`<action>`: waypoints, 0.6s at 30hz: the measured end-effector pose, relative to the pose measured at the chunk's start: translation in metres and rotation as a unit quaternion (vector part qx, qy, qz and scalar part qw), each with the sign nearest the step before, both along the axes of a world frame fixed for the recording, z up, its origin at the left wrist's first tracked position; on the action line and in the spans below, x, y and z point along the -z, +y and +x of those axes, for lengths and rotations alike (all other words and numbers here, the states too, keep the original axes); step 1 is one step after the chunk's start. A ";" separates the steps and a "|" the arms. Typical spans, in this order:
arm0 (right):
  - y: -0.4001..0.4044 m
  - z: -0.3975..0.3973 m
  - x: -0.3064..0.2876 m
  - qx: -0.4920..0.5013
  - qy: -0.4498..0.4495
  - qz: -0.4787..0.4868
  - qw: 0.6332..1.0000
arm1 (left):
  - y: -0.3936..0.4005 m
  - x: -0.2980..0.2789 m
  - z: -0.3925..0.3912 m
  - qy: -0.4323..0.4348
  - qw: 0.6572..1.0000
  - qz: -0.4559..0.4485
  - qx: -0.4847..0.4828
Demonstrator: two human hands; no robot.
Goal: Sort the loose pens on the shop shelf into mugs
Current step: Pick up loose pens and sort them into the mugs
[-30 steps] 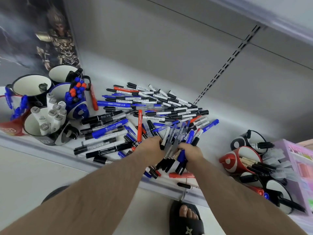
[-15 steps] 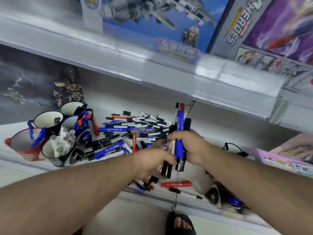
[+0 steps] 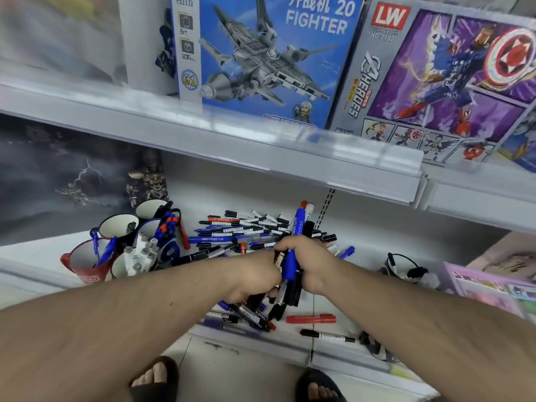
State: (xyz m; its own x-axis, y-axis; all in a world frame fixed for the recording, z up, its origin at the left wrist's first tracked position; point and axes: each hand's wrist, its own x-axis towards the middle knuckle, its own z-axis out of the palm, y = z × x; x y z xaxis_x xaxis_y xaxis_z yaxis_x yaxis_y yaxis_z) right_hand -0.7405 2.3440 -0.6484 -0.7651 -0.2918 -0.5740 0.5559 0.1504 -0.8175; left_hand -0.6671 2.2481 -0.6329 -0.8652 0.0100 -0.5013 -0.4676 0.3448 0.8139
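Note:
A heap of loose black, blue and red pens [image 3: 243, 230] lies on the white shelf [image 3: 362, 248]. My right hand [image 3: 307, 262] grips an upright bundle of pens [image 3: 298, 224], a blue one in front. My left hand [image 3: 255, 277] is curled against the bundle's lower part, holding pens there. Several mugs [image 3: 116, 227] stand at the left: a red mug [image 3: 81, 262] with blue pens, a mug of white markers [image 3: 139, 253], and a blue mug with blue and red caps [image 3: 166, 227]. A red marker [image 3: 311, 318] and a black pen [image 3: 327, 335] lie near the shelf's front edge.
An upper shelf [image 3: 232, 140] hangs over the pens, carrying toy boxes [image 3: 261, 53]. More mugs with pens stand at the right [image 3: 403, 265], next to a pink box [image 3: 490, 288]. My sandalled feet [image 3: 156, 378] show on the floor below.
My right hand has lifted the bundle of pens from the heap and holds it upright. My left hand has closed in against it. The view has tilted upward, showing the upper shelf.

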 end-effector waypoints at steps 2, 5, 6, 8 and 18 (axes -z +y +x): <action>-0.006 -0.005 0.001 0.040 0.007 0.002 0.999 | -0.003 0.003 -0.005 -0.002 0.999 -0.039 0.015; -0.007 -0.021 0.002 0.082 0.024 -0.003 0.996 | -0.010 0.004 -0.015 -0.015 0.998 -0.063 0.014; -0.006 -0.025 0.002 0.086 0.023 -0.004 0.996 | -0.013 0.004 -0.017 -0.020 0.998 -0.056 0.008; -0.002 -0.030 0.003 0.084 0.020 -0.003 0.996 | -0.021 0.005 -0.020 -0.028 0.999 -0.028 -0.002; 0.017 -0.054 0.014 0.116 0.027 -0.019 0.993 | -0.051 0.024 -0.023 -0.104 0.994 -0.025 0.001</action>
